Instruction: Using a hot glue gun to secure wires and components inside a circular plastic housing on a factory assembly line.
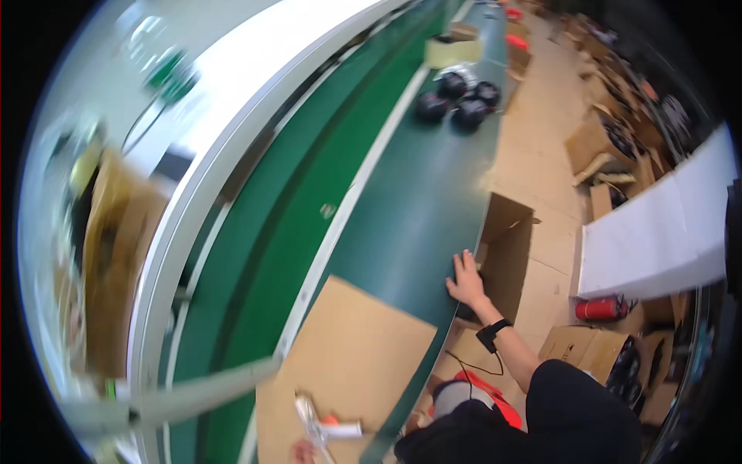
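Note:
My right hand (468,284), a black watch on its wrist, rests palm down with fingers apart on the right edge of the dark green work surface (417,201). Just beside it, below that edge, stands an open cardboard box (510,247). At the bottom of the view only a few blurred fingers of my left hand (304,451) show. They appear closed around the lower end of a white, branching tool (313,421) with an orange part, its exact kind unclear. Beneath the tool lies a flat brown cardboard sheet (355,340).
Several shiny black round objects (469,114) sit farther up the surface, before a carton (452,52). A green belt (309,185) runs along the left. A pale bar (209,394) crosses at lower left. At right are a red fire extinguisher (601,309) and cartons (583,348).

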The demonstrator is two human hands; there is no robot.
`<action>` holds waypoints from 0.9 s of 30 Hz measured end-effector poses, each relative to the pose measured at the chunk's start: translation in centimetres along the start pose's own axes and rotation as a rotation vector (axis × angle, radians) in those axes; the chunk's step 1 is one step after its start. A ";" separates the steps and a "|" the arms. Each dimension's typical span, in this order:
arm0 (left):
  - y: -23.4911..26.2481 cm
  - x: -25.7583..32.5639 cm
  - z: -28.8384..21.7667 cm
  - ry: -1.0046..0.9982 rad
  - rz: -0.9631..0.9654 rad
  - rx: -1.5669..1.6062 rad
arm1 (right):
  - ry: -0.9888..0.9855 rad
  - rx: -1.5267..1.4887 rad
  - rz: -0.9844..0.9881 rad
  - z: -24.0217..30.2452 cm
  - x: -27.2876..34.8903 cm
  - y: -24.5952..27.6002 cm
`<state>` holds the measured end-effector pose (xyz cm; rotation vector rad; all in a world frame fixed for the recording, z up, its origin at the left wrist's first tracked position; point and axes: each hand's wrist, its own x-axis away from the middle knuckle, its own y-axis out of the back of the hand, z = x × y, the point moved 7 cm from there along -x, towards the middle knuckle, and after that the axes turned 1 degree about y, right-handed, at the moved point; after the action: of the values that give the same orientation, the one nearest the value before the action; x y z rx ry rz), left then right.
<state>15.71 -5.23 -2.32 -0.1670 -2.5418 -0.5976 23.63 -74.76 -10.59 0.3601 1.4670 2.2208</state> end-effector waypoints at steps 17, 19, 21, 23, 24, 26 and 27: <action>7.7 36.1 36.7 0.554 -0.640 -0.046 | 0.669 -0.299 0.773 30.0 25.9 -2.5; 7.3 36.4 37.9 0.614 -0.638 -0.057 | 0.584 -0.252 0.927 31.8 29.3 -4.9; 7.8 36.1 38.5 0.536 -0.662 -0.143 | 0.664 -0.213 0.890 32.6 31.2 -7.7; 8.6 36.5 38.6 0.339 -0.780 -0.269 | 0.746 -0.186 0.866 33.6 33.3 -9.1; 9.0 36.2 38.9 0.350 -0.784 -0.258 | 0.705 -0.071 0.805 34.1 33.4 -9.8; 11.7 33.6 36.3 0.138 -0.901 -0.406 | 0.677 0.016 0.717 35.8 33.2 -11.0; 12.8 32.7 35.2 0.121 -0.921 -0.412 | 0.627 0.142 0.721 35.8 33.0 -11.4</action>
<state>-25.54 21.96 -7.62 0.9128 -2.2376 -1.4072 13.77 -25.83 -7.69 0.2732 2.0657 2.9894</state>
